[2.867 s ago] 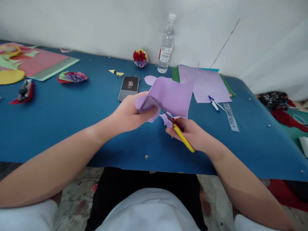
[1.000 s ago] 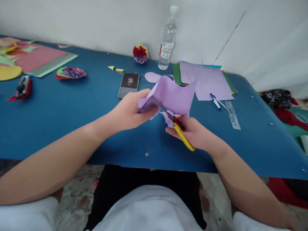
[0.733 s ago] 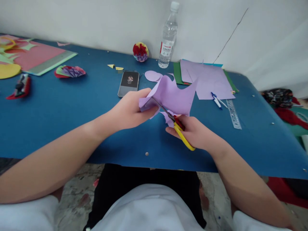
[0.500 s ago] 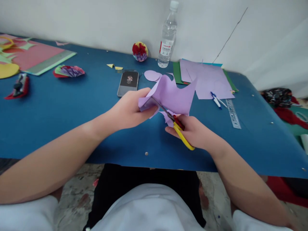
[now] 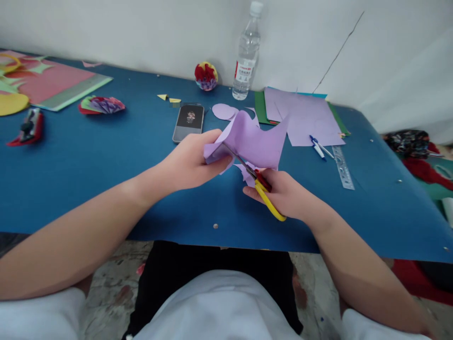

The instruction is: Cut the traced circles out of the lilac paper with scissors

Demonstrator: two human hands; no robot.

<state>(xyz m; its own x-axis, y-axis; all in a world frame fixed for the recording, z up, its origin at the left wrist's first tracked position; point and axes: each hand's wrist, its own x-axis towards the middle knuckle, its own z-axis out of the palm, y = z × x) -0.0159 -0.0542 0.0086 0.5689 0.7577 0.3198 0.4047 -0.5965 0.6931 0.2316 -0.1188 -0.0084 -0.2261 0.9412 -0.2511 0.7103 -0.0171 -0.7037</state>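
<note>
A curved sheet of purple paper (image 5: 256, 141) is held above the blue table by my left hand (image 5: 194, 160), thumb below and fingers partly hidden behind it. My right hand (image 5: 283, 193) is wrapped around scissors (image 5: 266, 197) with yellow and red handles. Their blades lie against the paper and point up-left toward my left thumb; how far they are apart is hard to tell. Beneath the held sheet, a purple scrap (image 5: 247, 175) shows on the table. Purple paper circles (image 5: 223, 112) lie just beyond my left hand.
Behind my left hand lies a phone (image 5: 189, 123). A water bottle (image 5: 246, 56) and a folded paper ball (image 5: 205, 76) stand by the wall. To the right are stacked paper sheets (image 5: 304, 118), a pen (image 5: 318, 148) and a ruler (image 5: 343, 169). A stapler (image 5: 30, 126) sits far left.
</note>
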